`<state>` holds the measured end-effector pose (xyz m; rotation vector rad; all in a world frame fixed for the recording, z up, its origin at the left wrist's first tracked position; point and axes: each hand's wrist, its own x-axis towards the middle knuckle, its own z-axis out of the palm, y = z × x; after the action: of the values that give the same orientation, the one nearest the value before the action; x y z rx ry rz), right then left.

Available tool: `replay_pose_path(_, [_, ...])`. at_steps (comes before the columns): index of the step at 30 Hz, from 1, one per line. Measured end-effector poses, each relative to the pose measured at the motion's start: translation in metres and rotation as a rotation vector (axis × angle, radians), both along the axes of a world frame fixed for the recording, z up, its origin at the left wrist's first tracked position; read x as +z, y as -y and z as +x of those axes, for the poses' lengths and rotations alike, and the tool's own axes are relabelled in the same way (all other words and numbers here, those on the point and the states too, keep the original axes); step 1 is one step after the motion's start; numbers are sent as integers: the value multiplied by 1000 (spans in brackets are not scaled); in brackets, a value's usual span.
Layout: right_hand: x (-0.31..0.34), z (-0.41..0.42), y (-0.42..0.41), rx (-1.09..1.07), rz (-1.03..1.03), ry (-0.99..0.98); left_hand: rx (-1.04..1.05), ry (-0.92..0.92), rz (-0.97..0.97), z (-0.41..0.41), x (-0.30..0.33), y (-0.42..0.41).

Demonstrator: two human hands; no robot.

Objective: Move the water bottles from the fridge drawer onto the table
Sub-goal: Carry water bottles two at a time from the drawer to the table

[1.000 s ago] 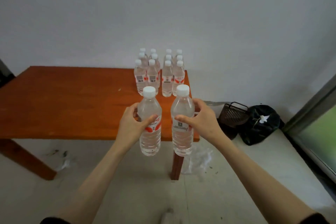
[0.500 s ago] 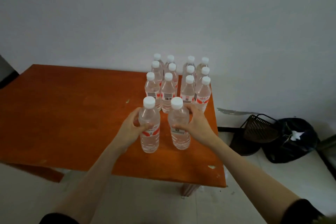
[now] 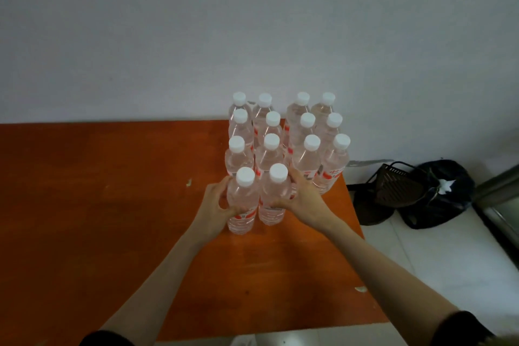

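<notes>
The left hand (image 3: 214,206) grips one water bottle (image 3: 242,205) and the right hand (image 3: 302,199) grips another bottle (image 3: 273,196), both standing on the desk (image 3: 112,205) at the front of a packed cluster of bottles (image 3: 289,137). A careless release could nudge the neighbours and topple them, since they stand touching near the desk's right edge.

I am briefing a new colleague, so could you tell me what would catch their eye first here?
A tight block of white-capped water bottles at the orange table's far right corner. In front, the left hand and right hand each grip one more bottle. A black bag lies on the floor to the right.
</notes>
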<state>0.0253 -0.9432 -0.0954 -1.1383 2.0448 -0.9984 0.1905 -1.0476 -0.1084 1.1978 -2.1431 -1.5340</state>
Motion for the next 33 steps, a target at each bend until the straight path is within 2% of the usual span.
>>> replay_pose_path(10, [-18, 1, 16, -100, 39, -7, 62, -85, -31, -10, -14, 14])
replay_pose_path(17, [-24, 2, 19, -131, 25, 6, 145, -34, -105, -13, -19, 15])
replay_pose_path(20, [-30, 5, 18, -184, -10, 76, 188, -77, -95, -12, -20, 9])
replay_pose_path(26, [-37, 20, 13, -272, -60, 143, 113, -61, -63, -8, -21, -1])
replay_pose_path(30, [-40, 34, -7, -266, 0, 14, 43, 35, -99, 3, -27, -20])
replay_pose_path(33, [-32, 39, -39, -218, 40, -230, 54, 88, -183, 11, -27, -43])
